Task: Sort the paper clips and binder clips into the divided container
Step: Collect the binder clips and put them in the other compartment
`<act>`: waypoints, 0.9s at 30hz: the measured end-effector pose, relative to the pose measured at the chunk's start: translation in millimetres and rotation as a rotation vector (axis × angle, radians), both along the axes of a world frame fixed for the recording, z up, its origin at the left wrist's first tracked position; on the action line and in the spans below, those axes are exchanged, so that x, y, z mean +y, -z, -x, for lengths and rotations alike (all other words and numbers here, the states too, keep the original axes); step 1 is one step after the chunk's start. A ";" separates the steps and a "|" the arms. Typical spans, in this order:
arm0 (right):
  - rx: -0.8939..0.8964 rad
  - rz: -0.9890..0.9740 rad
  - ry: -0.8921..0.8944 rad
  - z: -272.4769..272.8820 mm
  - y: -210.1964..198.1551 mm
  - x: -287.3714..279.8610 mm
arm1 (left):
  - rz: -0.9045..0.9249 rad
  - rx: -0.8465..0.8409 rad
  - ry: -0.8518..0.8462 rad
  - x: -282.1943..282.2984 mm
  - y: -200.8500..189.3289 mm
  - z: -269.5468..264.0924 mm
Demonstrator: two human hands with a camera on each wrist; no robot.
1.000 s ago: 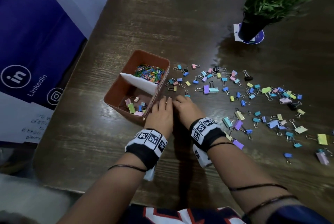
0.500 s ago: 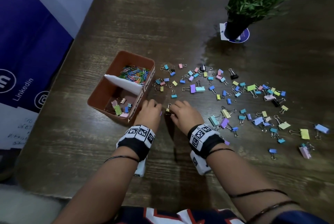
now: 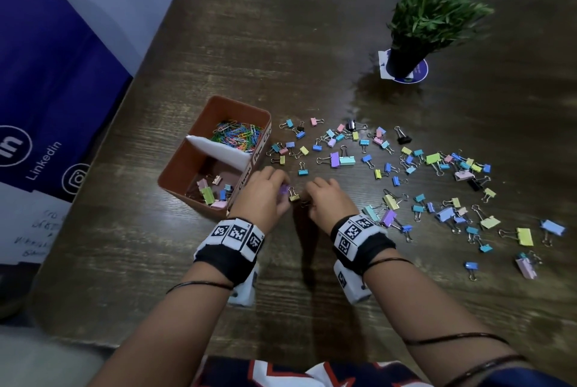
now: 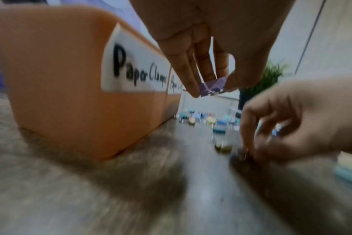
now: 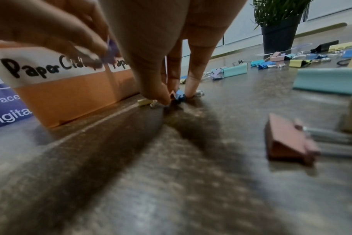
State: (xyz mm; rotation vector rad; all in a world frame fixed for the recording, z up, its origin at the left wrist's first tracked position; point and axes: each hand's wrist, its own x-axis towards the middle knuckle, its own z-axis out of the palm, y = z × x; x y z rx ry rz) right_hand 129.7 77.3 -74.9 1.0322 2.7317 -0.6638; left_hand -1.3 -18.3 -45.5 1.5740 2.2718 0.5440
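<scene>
Near the middle of the head view, the left hand (image 3: 263, 196) holds a small purple binder clip (image 4: 212, 88) in a pinch grip between thumb and fingertips, lifted off the dark wooden table (image 3: 312, 43) just beside the right wall of the orange divided container (image 3: 199, 161). The right hand (image 3: 326, 202), just right of it, reaches down to the table with thumb and fingers closing round a small blue binder clip (image 5: 179, 95); the clip seems to be pinched already, though motion blur in the wrist views makes that hard to confirm. A yellow binder clip (image 3: 294, 197) lies on the table between the two hands. The container stands at centre left of the frame; its upper compartment holds a heap of coloured paper clips (image 3: 239, 135), and its lower compartment, on the near side of a white divider (image 3: 218, 150), holds a few binder clips (image 3: 210, 194). A white label (image 4: 135, 71) on its side reads "Paper Clamps". Many more loose binder clips (image 3: 421, 180) are scattered across the table toward the right of the frame. A potted plant (image 3: 434, 11) stands at upper right, and a blue banner (image 3: 46, 89) fills the left edge.
</scene>
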 end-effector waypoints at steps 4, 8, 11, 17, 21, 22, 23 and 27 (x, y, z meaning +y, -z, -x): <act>-0.010 0.018 0.030 5.5 -4.4 2.2 | -0.280 -0.046 -0.154 -8.2 -34.6 22.1; 0.040 0.043 0.104 9.6 -6.8 0.9 | -0.311 -0.001 -0.266 -24.4 -42.6 59.1; -0.008 0.034 0.083 13.1 -6.6 -2.0 | -0.134 0.078 -0.295 -32.4 -35.4 78.0; -0.025 0.065 0.152 17.8 -3.3 -5.4 | 0.118 0.121 -0.199 -39.8 -16.5 89.6; -0.088 0.065 0.136 21.6 -4.2 -6.0 | 0.015 0.191 -0.270 -47.9 -17.2 102.3; -0.112 0.053 0.122 22.8 -3.9 -6.4 | -0.031 0.208 -0.315 -49.8 -18.2 106.1; -0.134 0.041 0.110 24.1 -3.4 -6.7 | -0.058 0.225 -0.360 -51.6 -18.8 109.5; -0.164 0.033 0.132 27.7 -1.9 -6.6 | -0.095 0.190 -0.440 -57.3 -9.1 118.1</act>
